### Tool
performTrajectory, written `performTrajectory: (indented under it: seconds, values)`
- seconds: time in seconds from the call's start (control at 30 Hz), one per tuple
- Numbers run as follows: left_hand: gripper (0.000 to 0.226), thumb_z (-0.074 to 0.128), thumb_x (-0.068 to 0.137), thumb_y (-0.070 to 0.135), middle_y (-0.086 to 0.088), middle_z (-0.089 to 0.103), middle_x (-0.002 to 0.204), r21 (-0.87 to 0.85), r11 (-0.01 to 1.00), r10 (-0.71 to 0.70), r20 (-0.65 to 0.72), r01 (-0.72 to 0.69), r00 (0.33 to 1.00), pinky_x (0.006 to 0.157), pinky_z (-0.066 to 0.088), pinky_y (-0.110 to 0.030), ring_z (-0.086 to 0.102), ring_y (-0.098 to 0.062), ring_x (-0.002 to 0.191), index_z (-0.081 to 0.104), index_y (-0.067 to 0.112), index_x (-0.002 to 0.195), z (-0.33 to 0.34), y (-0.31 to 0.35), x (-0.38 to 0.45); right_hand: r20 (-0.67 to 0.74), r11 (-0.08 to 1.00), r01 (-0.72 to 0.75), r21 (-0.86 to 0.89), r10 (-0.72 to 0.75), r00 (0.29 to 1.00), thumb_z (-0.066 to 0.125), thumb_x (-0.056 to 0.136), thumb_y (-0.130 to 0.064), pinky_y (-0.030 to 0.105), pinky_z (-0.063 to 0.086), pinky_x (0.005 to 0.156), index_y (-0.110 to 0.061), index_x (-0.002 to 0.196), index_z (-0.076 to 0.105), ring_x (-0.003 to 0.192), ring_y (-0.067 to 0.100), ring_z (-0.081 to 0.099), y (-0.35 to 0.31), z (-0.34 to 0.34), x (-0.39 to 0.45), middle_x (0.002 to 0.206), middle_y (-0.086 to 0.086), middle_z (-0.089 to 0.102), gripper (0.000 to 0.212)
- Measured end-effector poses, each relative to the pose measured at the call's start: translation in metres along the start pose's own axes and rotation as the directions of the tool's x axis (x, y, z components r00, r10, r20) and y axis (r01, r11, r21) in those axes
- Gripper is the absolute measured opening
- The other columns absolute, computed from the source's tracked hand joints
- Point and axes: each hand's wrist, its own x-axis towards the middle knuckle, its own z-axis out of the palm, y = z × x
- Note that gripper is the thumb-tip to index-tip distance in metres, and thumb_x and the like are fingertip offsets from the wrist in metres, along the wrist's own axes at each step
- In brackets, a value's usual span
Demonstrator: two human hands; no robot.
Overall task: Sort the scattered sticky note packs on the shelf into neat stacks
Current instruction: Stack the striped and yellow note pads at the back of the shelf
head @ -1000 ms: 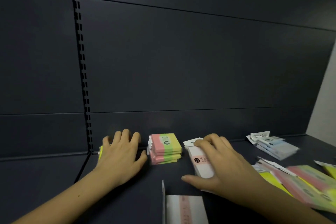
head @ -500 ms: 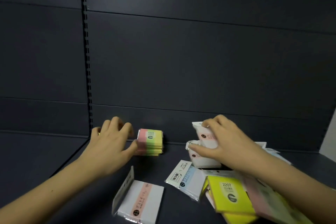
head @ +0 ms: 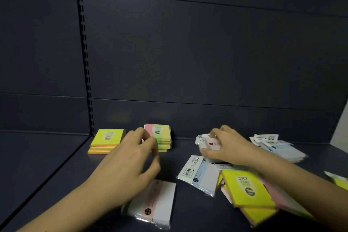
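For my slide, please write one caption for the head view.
Right hand grips white packs; left hand hovers by pink-green stack.

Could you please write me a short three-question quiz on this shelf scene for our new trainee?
1. True or false: the yellow stack stands at the back of the shelf, left of the pink-and-green stack.
2. What does the right hand grip? A) a white pack with a pink stripe B) a yellow pack C) nothing
3. Fill in: the loose yellow pack in the right-hand pile is printed with the number ____.

Key:
1. True.
2. A: its fingers curl round the white pack.
3. 2207.
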Motion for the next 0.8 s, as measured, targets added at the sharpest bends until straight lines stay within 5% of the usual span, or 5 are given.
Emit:
performTrajectory:
  seconds: [0.33, 0.63, 0.8]
  values:
    - [0.027, 0.029, 0.081, 0.052, 0.018, 0.037, 0.097, 0.009, 1.000, 0.000, 0.014, 0.000, 1.000, 0.070, 0.049, -0.028, 0.043, -0.004, 0.091, 0.049, 0.035, 0.087, 0.007, 0.022, 0.001, 0.114, 0.997, 0.068, -0.024, -0.065, 0.991, 0.055, 0.085, -0.060, 0.041, 0.040, 0.097, -0.024, 0.100, 0.032, 0.114, 0.028, 0.035, 0.007, 0.027, 0.020, 0.111, 0.004, 0.034, 0.045]
    - [0.037, 0.021, 0.077, 0.055, 0.017, 0.040, 0.099, 0.065, 0.996, -0.065, 0.080, 0.060, 0.995, 0.074, 0.051, -0.033, 0.042, -0.004, 0.096, 0.050, 0.035, 0.088, 0.008, 0.039, 0.014, 0.238, 0.995, 0.058, -0.086, -0.036, 0.971, 0.022, 0.079, -0.083, 0.047, 0.031, 0.106, -0.021, 0.135, 0.033, 0.128, 0.031, 0.029, 0.017, 0.023, 0.023, 0.136, 0.008, 0.032, 0.084]
    - [0.040, 0.017, 0.075, 0.058, 0.017, 0.040, 0.099, 0.099, 0.992, -0.084, 0.104, 0.074, 0.991, 0.072, 0.050, -0.030, 0.046, -0.006, 0.091, 0.048, 0.037, 0.088, 0.004, 0.057, 0.021, 0.147, 0.985, 0.163, -0.050, -0.154, 0.977, 0.022, 0.089, -0.072, 0.045, 0.017, 0.116, -0.031, 0.149, 0.024, 0.141, 0.024, 0.016, 0.039, -0.022, 0.000, 0.152, -0.001, 0.022, 0.073]
